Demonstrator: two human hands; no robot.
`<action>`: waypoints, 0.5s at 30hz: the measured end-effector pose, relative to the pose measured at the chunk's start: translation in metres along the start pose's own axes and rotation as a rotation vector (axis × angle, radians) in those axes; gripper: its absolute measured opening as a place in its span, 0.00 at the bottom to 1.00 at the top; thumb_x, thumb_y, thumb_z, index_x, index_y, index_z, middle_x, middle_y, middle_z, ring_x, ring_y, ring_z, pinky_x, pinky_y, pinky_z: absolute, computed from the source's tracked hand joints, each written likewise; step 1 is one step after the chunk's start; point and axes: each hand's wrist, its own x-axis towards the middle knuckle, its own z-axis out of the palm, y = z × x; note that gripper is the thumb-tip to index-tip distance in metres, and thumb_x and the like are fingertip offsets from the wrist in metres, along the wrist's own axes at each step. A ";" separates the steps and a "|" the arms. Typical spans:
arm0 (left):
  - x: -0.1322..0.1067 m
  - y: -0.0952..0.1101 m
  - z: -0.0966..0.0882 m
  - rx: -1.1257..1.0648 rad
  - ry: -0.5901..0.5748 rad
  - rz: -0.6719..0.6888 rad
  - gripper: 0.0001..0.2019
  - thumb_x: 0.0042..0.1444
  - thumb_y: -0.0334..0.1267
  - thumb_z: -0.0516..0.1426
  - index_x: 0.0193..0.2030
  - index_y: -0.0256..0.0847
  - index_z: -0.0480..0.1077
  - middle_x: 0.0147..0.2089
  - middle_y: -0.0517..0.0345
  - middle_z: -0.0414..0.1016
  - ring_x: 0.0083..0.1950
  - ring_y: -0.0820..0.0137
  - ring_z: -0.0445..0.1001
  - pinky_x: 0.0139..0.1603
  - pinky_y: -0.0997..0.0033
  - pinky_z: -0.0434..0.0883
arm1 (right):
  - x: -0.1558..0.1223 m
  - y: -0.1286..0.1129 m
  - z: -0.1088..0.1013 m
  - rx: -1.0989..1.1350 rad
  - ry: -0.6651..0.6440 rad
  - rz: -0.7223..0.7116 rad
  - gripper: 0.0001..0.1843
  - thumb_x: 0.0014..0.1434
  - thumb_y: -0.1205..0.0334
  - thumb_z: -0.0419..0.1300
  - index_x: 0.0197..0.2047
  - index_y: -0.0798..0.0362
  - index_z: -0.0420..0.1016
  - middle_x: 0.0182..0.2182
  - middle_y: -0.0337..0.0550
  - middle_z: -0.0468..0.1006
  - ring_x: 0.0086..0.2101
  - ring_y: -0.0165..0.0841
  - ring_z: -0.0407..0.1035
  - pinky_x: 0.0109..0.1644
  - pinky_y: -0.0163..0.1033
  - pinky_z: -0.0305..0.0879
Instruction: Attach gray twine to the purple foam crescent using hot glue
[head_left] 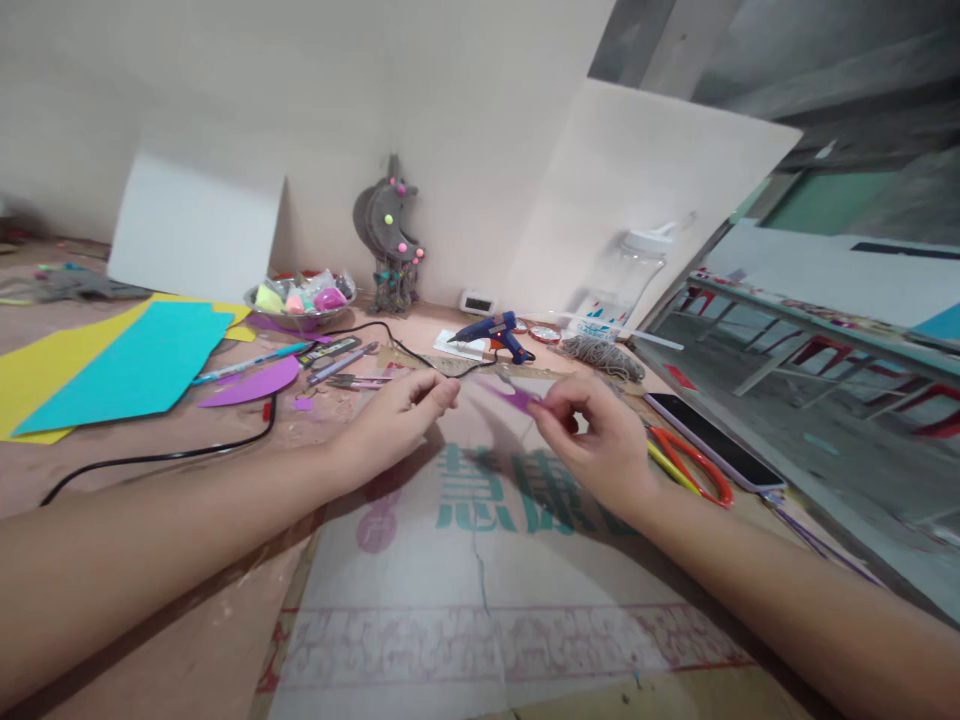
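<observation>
My right hand pinches a small purple cut piece between thumb and forefinger; it looks like thin foam or paper, blurred at its tip. Across from it, my left hand is closed, thumb pressed to the fingers, and anything in that pinch is too small to make out. Both hands are above a printed cardboard sheet with green characters. A thin grey thread runs down over the sheet. Beyond the hands lies a blue hot glue gun, its nozzle pointing left.
Right: orange-handled scissors, a phone, grey yarn, a clear bottle. Left: turquoise sheet, yellow sheet, purple half-round piece, pens and a black cord. Behind: a bowl and a grey moon ornament.
</observation>
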 end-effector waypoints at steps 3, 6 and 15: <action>-0.001 -0.002 0.001 -0.059 -0.138 0.007 0.16 0.62 0.47 0.46 0.34 0.38 0.66 0.30 0.61 0.68 0.32 0.72 0.68 0.33 0.74 0.65 | -0.004 0.007 -0.001 -0.190 -0.193 -0.307 0.05 0.60 0.64 0.53 0.32 0.50 0.68 0.27 0.41 0.72 0.28 0.30 0.64 0.32 0.35 0.59; -0.001 -0.001 0.001 -0.029 -0.179 0.030 0.14 0.61 0.45 0.48 0.31 0.38 0.66 0.29 0.62 0.68 0.32 0.73 0.67 0.33 0.75 0.64 | -0.009 0.011 0.001 -0.342 -0.276 -0.484 0.07 0.61 0.66 0.51 0.35 0.51 0.70 0.31 0.44 0.74 0.31 0.31 0.65 0.33 0.36 0.57; 0.000 0.003 0.002 0.044 -0.174 0.032 0.13 0.60 0.42 0.49 0.28 0.38 0.65 0.28 0.62 0.69 0.32 0.72 0.67 0.34 0.74 0.63 | -0.009 0.007 0.001 -0.493 -0.338 -0.626 0.09 0.63 0.66 0.49 0.34 0.53 0.69 0.28 0.42 0.70 0.28 0.31 0.60 0.32 0.38 0.51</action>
